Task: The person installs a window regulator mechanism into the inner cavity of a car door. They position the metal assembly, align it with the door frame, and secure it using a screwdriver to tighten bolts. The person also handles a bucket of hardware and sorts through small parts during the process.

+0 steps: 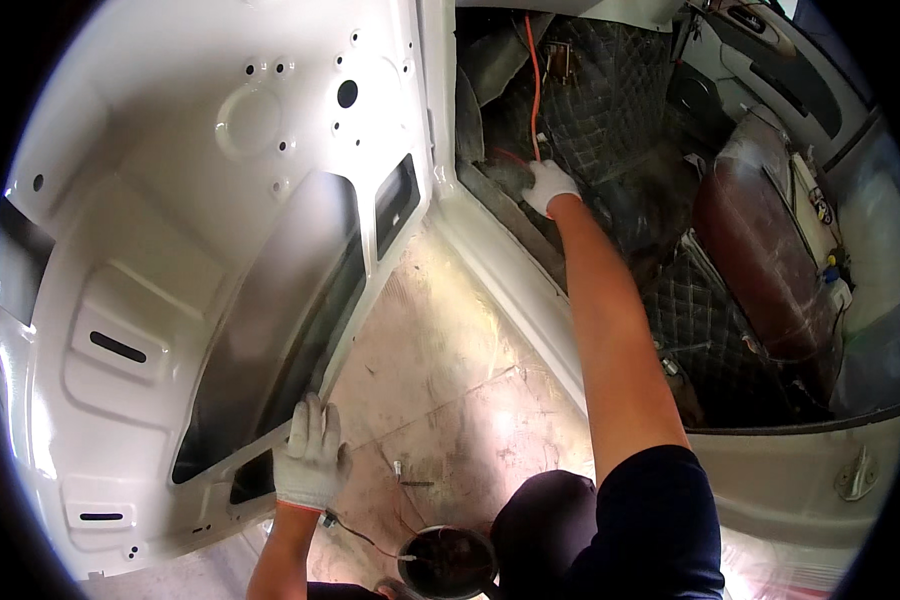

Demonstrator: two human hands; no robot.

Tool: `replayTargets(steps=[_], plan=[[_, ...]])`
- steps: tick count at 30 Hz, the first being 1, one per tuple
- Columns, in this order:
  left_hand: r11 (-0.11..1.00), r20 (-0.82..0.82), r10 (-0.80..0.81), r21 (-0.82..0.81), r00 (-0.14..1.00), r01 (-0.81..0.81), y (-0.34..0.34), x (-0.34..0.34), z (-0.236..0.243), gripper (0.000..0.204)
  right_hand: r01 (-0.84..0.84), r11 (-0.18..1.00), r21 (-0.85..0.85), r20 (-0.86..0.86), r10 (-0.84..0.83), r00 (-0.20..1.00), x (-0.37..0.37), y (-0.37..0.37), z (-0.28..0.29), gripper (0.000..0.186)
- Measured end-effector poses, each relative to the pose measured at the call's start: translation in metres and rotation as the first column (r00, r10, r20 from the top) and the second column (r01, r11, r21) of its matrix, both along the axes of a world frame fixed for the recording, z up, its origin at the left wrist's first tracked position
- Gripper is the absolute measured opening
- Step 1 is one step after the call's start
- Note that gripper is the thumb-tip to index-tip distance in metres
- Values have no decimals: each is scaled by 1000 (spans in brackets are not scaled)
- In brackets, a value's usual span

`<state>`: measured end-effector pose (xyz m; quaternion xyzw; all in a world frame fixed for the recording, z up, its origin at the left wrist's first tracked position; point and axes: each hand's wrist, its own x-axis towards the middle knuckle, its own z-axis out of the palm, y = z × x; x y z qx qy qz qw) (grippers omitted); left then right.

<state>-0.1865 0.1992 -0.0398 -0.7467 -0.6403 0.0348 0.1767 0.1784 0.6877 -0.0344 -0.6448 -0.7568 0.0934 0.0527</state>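
Observation:
My left hand (311, 457), in a white knit glove, lies against the inner edge of a bare white car door (160, 260). Its fingers are stretched out and point away from me. My right arm reaches far into the car's footwell. There my right hand (550, 187), gloved the same way, is closed at the lower end of a thin orange-red cable (536, 85). The cable hangs from above; a shorter reddish stretch shows left of the hand. The fingertips are partly hidden, so the exact grip is unclear.
Quilted dark matting (610, 90) lines the footwell. A dusty dark-red seat-like part (760, 240) stands at the right. The white door sill (515, 290) runs under my right arm. Near my legs a dark round container (448, 562) has a thin wire leading to it.

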Motion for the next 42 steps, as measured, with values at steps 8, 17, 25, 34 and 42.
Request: replayTargets(steps=[8, 17, 25, 34, 42], plan=[[998, 40, -60, 39, 997, 58, 0, 2, 9, 68, 90, 991, -95, 210, -69, 975, -23, -48, 38, 57], [998, 37, -55, -12, 998, 55, -8, -12, -4, 75, 164, 983, -86, 398, -117, 910, 5, -71, 79, 40], [993, 41, -107, 48, 993, 105, -11, -9, -7, 66, 178, 979, -102, -583, -204, 787, 25, -131, 214, 27], [992, 20, -102, 80, 995, 100, -11, -9, -20, 49, 55, 996, -64, -992, -69, 109, 25, -159, 235, 17], [994, 53, -98, 43, 994, 96, -16, -5, -17, 51, -334, 846, -415, -881, -283, 379, -7, -224, 153, 36]])
